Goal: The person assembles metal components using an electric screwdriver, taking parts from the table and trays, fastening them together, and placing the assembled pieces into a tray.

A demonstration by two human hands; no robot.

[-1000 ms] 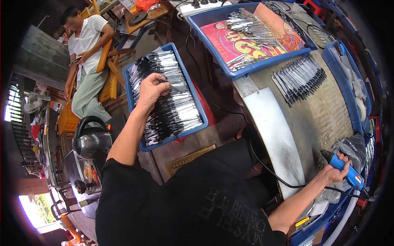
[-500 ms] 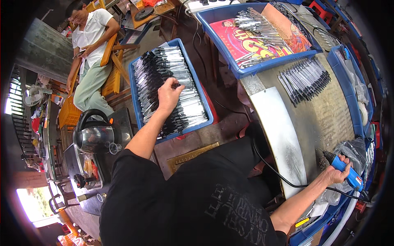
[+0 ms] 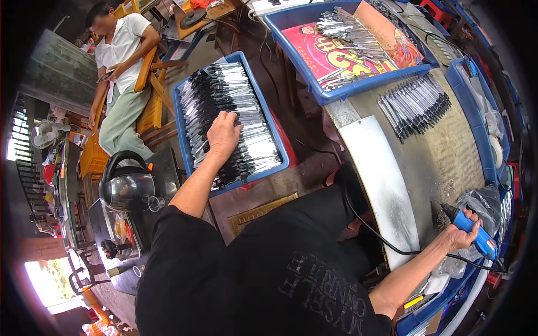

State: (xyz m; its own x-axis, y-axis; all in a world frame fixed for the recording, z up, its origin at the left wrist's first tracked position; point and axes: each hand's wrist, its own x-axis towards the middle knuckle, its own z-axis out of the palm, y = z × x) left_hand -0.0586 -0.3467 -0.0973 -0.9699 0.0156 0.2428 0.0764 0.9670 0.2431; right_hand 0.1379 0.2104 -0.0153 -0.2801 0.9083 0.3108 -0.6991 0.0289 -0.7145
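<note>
"Head view is showing two hands. What is the left hand doing?"

"It is resting over the middle of the small blue bin. Lots of pens with black ends are lying in there, right under the fingers and past them, up to the bin's far edge."

"Are those fingers holding a pen?"

"I can't tell. They are curling down, and the hand is hiding their tips."

"Which way are the pens lying?"

"They are lying sideways, from the bin's left edge toward its right edge. The fingers are pointing at the far edge, so the pens are lying across them, not along them."

"Is the right hand closer?"

"No, the left one is. The right hand is sitting well apart, by the near right corner of the worktop. Its fingers are wrapping around what is looking like a blue electric screwdriver."

"Are more pens lying about?"

"Yes. A slanting row of pens is lying on the worktop, beside the big blue bin. That bin is sitting at the far left corner."
</note>
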